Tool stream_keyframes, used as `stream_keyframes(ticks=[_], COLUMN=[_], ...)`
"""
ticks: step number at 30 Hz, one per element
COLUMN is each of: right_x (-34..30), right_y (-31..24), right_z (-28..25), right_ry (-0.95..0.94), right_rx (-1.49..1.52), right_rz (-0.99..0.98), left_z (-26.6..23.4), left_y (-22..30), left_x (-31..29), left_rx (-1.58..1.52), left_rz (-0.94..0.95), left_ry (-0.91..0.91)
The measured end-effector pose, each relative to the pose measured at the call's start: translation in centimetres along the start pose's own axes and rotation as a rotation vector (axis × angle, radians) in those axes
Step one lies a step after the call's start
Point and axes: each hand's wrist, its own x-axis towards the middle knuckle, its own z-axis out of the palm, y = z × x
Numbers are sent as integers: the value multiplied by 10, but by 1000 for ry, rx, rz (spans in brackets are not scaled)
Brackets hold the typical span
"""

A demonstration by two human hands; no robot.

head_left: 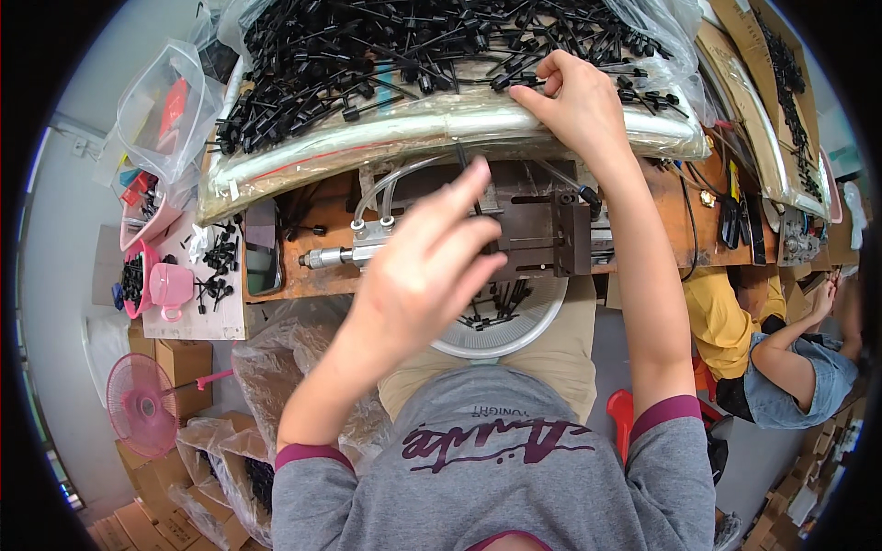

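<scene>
In the head view, the right hand (584, 106) is hovering half-curled at black parts (367, 41) heaped on the plastic-covered tray (367, 147); the left hand (413, 266), partly spread, is blurring above a metal fixture (531, 244). Neither's grip is clear enough to tell.

A workshop, heaped black parts (395, 41), a metal fixture (571, 234) with clear hoses (368, 193) on a wooden desk (657, 241), stacked cardboard boxes (189, 362)

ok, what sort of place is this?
Likely a small assembly workshop: a big heap of small black parts, a metal fixture with clear tubing at a wooden bench, and cardboard boxes on the floor.
</scene>
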Motion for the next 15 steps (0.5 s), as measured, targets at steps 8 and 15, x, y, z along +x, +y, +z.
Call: stream_keyframes(ticks=[8,15], right_x=[1,9], right_y=[6,3], right_z=[8,11], right_ry=[115,48], right_rx=[-45,-36], right_rz=[-24,94], left_z=[59,71], left_y=[15,11], left_x=[-76,-75], left_rx=[134,256], left_rz=[-115,-96], left_ry=[-38,-74])
